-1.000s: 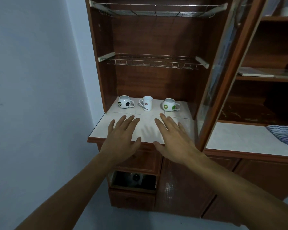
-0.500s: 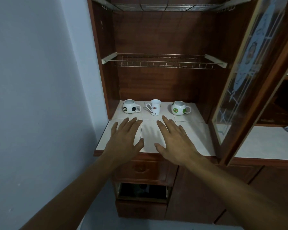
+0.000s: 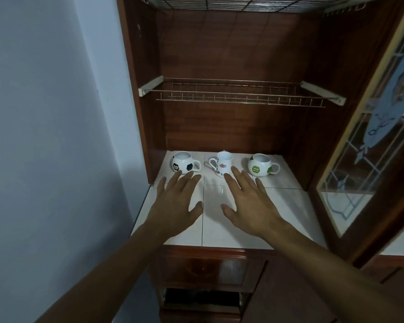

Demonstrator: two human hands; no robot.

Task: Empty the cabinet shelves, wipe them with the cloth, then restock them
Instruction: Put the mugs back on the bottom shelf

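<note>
**Both hands spread over worktop; three mugs behind**

The left hand (image 3: 175, 203) and right hand (image 3: 250, 203) are held palm down over the white tiled worktop (image 3: 287, 206). Fingers are straight and spread, with nothing gripped. Just beyond, a row is noted inside the cabinet: football mug (image 3: 184, 162) at left, tall mug (image 3: 223, 164) with red lettering in the middle, green-patched mug (image 3: 260, 165) at right. The labels cannot be read. A wire rack (image 3: 238, 94) is mounted above.

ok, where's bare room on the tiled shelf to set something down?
Front-right tiles between right hand and glass door; wire rack above looks bare. Crowded: back row with football mug, tall mug, green-logo mug; left hand over front-left.
</note>
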